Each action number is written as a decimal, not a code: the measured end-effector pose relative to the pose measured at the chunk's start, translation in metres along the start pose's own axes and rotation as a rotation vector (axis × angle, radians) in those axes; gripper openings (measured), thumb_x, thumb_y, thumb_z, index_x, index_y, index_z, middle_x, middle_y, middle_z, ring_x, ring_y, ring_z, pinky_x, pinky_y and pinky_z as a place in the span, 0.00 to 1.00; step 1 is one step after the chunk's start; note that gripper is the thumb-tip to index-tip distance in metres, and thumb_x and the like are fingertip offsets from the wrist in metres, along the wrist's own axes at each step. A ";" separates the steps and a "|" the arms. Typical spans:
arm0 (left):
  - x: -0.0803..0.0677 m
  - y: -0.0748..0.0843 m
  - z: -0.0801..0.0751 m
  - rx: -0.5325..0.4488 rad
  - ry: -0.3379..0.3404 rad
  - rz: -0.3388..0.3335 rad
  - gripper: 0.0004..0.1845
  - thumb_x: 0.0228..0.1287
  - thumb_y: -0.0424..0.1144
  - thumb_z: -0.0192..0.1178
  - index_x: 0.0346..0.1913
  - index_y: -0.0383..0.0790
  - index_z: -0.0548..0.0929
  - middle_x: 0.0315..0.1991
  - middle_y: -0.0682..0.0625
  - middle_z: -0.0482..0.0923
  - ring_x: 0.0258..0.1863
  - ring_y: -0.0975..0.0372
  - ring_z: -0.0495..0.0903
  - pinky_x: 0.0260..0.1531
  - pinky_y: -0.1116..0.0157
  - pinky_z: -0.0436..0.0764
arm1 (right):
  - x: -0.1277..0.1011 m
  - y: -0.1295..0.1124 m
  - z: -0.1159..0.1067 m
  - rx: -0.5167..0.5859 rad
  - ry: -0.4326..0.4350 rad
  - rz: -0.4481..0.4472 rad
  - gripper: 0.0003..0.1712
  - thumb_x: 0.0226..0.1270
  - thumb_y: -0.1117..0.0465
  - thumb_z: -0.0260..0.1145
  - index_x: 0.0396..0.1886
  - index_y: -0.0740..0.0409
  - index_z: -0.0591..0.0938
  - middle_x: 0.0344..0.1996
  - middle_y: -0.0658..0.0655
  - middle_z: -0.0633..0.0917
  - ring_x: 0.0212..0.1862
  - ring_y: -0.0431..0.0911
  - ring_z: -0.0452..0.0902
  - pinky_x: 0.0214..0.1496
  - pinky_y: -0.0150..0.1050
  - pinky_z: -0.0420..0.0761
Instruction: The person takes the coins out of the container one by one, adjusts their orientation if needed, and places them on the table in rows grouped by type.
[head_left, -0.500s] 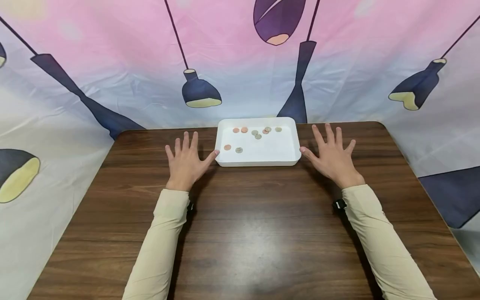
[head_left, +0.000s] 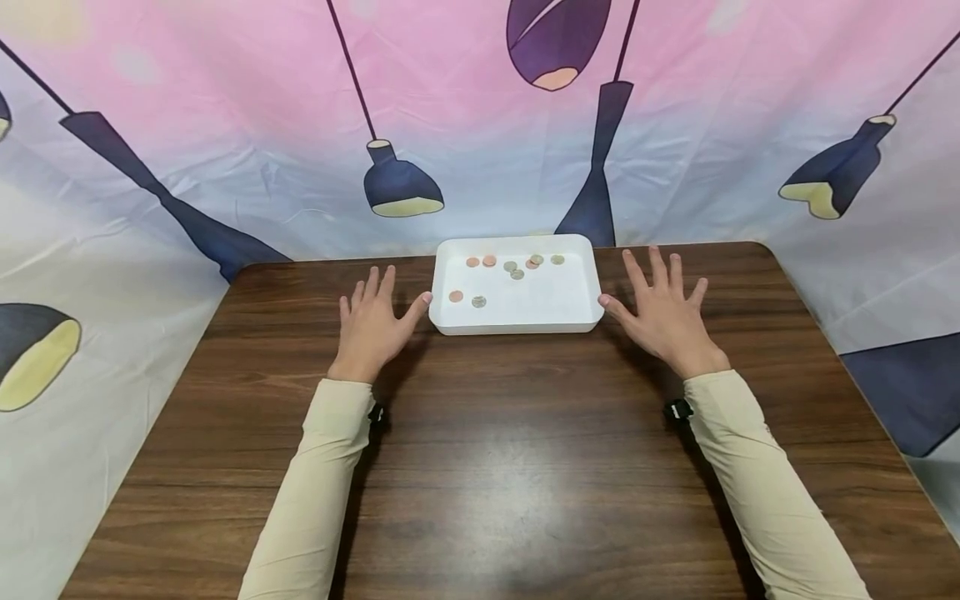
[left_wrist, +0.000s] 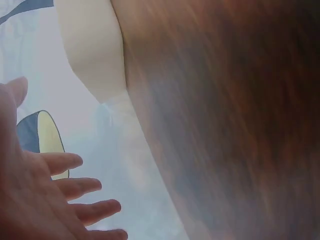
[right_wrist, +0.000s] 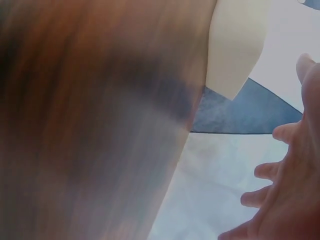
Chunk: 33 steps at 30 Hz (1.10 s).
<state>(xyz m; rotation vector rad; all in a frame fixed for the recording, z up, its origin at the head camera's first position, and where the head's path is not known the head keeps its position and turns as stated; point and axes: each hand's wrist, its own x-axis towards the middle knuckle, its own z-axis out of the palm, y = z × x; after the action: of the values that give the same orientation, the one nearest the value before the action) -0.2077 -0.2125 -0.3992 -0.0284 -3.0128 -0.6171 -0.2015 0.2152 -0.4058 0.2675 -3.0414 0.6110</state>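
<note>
The left hand (head_left: 367, 335) and right hand (head_left: 669, 325), fingers (head_left: 386, 283) spread, flank a tray (head_left: 517, 328) of coins (head_left: 479, 302), thumbs (head_left: 415, 311) near its side edges, table (head_left: 487, 467) stretching before it.

The smooth tray (head_left: 540, 304) at centre looks plastic; its coins (head_left: 479, 302) metal; the wood-grain surface (head_left: 480, 417) gleams below; creased cloth (head_left: 262, 83) spans the top.

The coins (head_left: 517, 274) are too tiny to read from here! Does the right hand (head_left: 666, 321) touch the white tray (head_left: 540, 300)? I can't tell! Both sleeves (head_left: 303, 500) are cut off at the head view's near edge, the wrist views smear the tabletop (left_wrist: 225, 125), and there's the left hand (left_wrist: 35, 200), cropped at the left.
</note>
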 end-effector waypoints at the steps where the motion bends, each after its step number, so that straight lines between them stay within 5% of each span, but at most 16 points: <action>1: 0.000 0.000 0.000 -0.048 -0.008 0.001 0.53 0.74 0.76 0.44 0.86 0.38 0.52 0.84 0.33 0.47 0.82 0.34 0.49 0.77 0.32 0.44 | 0.000 -0.001 0.000 0.018 0.009 -0.009 0.52 0.79 0.27 0.48 0.89 0.50 0.46 0.85 0.70 0.39 0.83 0.72 0.26 0.70 0.84 0.32; 8: 0.000 0.001 0.002 -0.375 -0.046 -0.007 0.43 0.80 0.63 0.52 0.85 0.40 0.56 0.82 0.36 0.59 0.80 0.42 0.60 0.74 0.40 0.64 | 0.001 -0.013 0.003 0.330 0.027 0.001 0.44 0.83 0.44 0.59 0.85 0.61 0.55 0.79 0.76 0.57 0.77 0.72 0.56 0.75 0.69 0.60; 11: -0.002 0.003 0.007 -0.484 -0.056 -0.020 0.39 0.82 0.56 0.54 0.84 0.40 0.59 0.78 0.35 0.65 0.75 0.43 0.70 0.69 0.42 0.73 | 0.001 -0.018 0.007 0.490 -0.012 0.073 0.39 0.85 0.48 0.57 0.84 0.63 0.58 0.73 0.74 0.67 0.66 0.68 0.73 0.65 0.62 0.76; 15: -0.005 0.009 0.016 -0.592 -0.070 -0.058 0.35 0.82 0.50 0.56 0.82 0.38 0.62 0.72 0.34 0.73 0.62 0.43 0.82 0.56 0.46 0.83 | 0.000 -0.020 0.014 0.739 -0.061 0.160 0.34 0.86 0.57 0.54 0.82 0.66 0.59 0.68 0.73 0.71 0.60 0.65 0.79 0.51 0.50 0.88; 19: -0.008 0.014 0.025 -0.648 -0.081 -0.088 0.32 0.83 0.46 0.55 0.81 0.37 0.65 0.65 0.35 0.79 0.52 0.45 0.87 0.50 0.52 0.87 | 0.000 -0.021 0.023 0.965 -0.067 0.230 0.32 0.85 0.63 0.51 0.83 0.66 0.59 0.67 0.73 0.70 0.61 0.61 0.75 0.48 0.42 0.89; 25: -0.008 0.018 0.031 -0.708 -0.074 -0.082 0.25 0.83 0.36 0.53 0.77 0.34 0.70 0.59 0.34 0.80 0.53 0.46 0.86 0.51 0.56 0.88 | 0.001 -0.023 0.034 1.206 -0.077 0.291 0.30 0.87 0.62 0.53 0.82 0.61 0.63 0.72 0.68 0.68 0.57 0.50 0.79 0.53 0.44 0.88; 33: -0.009 0.023 0.032 -0.713 -0.045 -0.079 0.20 0.82 0.31 0.52 0.71 0.30 0.75 0.57 0.33 0.80 0.52 0.45 0.87 0.50 0.56 0.88 | 0.004 -0.020 0.042 1.285 -0.036 0.299 0.29 0.84 0.68 0.54 0.81 0.62 0.65 0.69 0.65 0.70 0.51 0.46 0.83 0.51 0.43 0.89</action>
<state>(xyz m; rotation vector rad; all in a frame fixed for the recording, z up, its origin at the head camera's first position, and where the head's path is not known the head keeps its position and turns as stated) -0.2000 -0.1793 -0.4200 0.0413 -2.6657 -1.6671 -0.2016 0.1803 -0.4363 -0.1873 -2.2136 2.4529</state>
